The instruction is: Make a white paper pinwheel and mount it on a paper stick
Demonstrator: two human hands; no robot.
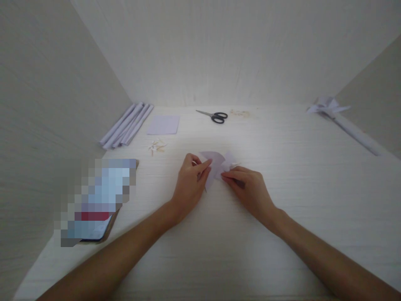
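Observation:
Between my two hands, above the middle of the table, is a folded piece of pale lilac paper point(216, 163) with several pointed flaps. My left hand point(191, 177) pinches its left side between thumb and fingers. At the lower right of the paper, my right hand point(246, 184) is closed in a pinch on its edge. A small pale tip shows just above the right fingers; I cannot make out what it is. The fingers cover part of the folds.
Rolled paper tubes point(127, 125) lie at the back left, beside a square paper stack point(163, 125) and small sticks point(156, 145). Scissors point(216, 116) lie at the back near crumbs point(239, 113). A paper pinwheel on a tube point(354, 127) rests right; a phone point(103, 200) left. Walls enclose the table.

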